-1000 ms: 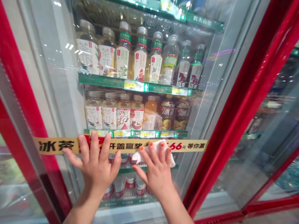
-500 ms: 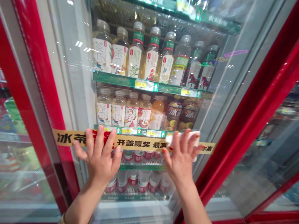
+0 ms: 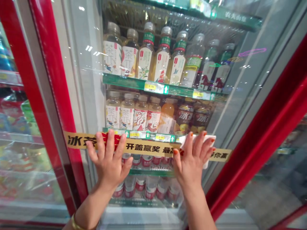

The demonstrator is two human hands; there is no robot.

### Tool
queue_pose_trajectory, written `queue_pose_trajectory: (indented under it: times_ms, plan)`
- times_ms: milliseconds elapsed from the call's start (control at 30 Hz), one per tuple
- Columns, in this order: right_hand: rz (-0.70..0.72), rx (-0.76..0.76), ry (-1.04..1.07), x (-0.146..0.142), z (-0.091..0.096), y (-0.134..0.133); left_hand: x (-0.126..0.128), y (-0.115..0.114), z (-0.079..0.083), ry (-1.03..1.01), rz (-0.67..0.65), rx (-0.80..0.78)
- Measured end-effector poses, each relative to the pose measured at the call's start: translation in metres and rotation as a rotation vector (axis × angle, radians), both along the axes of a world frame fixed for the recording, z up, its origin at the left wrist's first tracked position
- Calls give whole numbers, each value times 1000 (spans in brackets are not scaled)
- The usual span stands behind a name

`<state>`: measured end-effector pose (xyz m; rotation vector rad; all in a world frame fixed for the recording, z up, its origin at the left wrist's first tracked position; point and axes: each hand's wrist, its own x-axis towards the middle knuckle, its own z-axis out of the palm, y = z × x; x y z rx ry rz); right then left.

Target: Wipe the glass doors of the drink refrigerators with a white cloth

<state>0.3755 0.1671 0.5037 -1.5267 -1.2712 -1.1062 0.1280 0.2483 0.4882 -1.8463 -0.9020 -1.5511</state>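
My left hand (image 3: 109, 161) lies flat with its fingers spread on the glass door (image 3: 81, 95) of a drinks cooler, pressing on a yellow printed strip (image 3: 144, 147). My right hand (image 3: 193, 158), with orange-painted nails, presses a white cloth (image 3: 198, 139) against the same glass near the strip's right end. The cloth is partly hidden under my fingers. Behind the glass stand rows of bottled tea drinks (image 3: 141, 57) on green-edged shelves. A gold bangle (image 3: 76, 223) circles my left wrist.
A red door frame (image 3: 52, 86) runs up the left of this door, and another (image 3: 263, 127) runs up the right. Price tags line the green shelf edge (image 3: 158, 88). More bottles stand on a lower shelf (image 3: 141, 188). Neighbouring cooler doors flank both sides.
My right hand and the cloth have slid right along the strip and slightly up. My left hand stays at the same spot on the strip. The whole view has shifted right.
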Motion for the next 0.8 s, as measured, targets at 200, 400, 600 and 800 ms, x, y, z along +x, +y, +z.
queue_pose_trajectory:
  times_ms: [200, 400, 600, 800]
  plan:
    - [133, -109, -249, -43, 1, 13, -3, -2, 1, 0, -46, 0]
    - [13, -32, -20, 5, -10, -2, -2, 0, -1, 15, -24, 14]
    - [81, -6, -97, -42, 40, 21, 0, 0, -3, -12, -6, 14]
    - [136, -94, -271, -77, -23, 16, -21, -5, 0, 5, -63, -9]
